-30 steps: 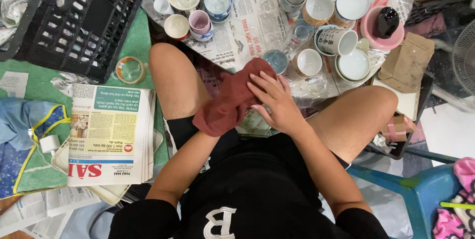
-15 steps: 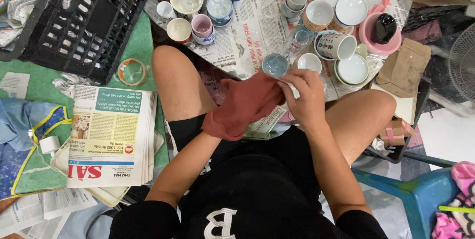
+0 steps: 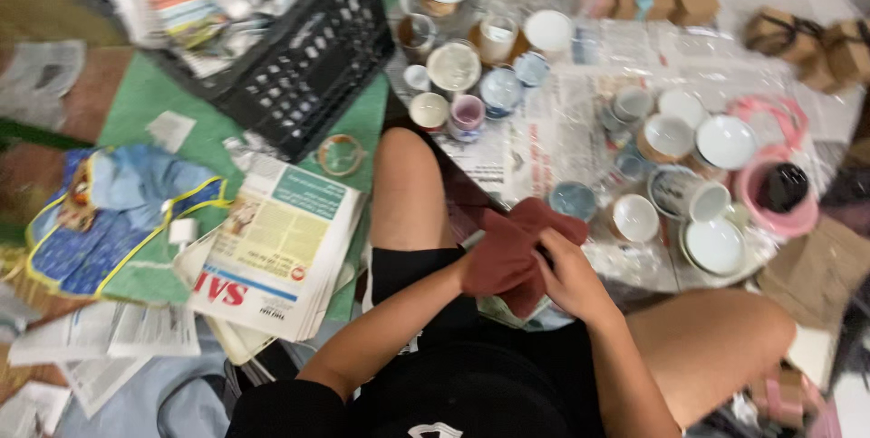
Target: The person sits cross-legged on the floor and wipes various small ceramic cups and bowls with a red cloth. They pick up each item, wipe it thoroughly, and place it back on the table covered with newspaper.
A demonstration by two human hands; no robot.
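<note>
I sit on the floor with my knees apart and hold a dark red cloth [image 3: 507, 252] over my lap with both hands. My left hand [image 3: 462, 271] is almost wholly wrapped inside the cloth; only its wrist shows. My right hand [image 3: 566, 279] presses on the cloth's right side with its fingers closed on the fabric. Whether anything lies inside the cloth I cannot tell. Just beyond the cloth a small blue-grey cup [image 3: 573, 200] stands on spread newspaper [image 3: 553, 130], beside a white cup [image 3: 634, 218].
Several cups and bowls crowd the newspaper ahead, with a pink bucket [image 3: 779, 193] at the right. A black plastic crate [image 3: 308, 67] stands at the upper left. Left of my knee lie a newspaper stack [image 3: 272, 248], a tape roll [image 3: 342, 154] and a blue apron [image 3: 118, 211].
My right hand reached out beside the blue-grey cup half a second ago and has come back onto the cloth. The view has tilted and swung towards the left.
</note>
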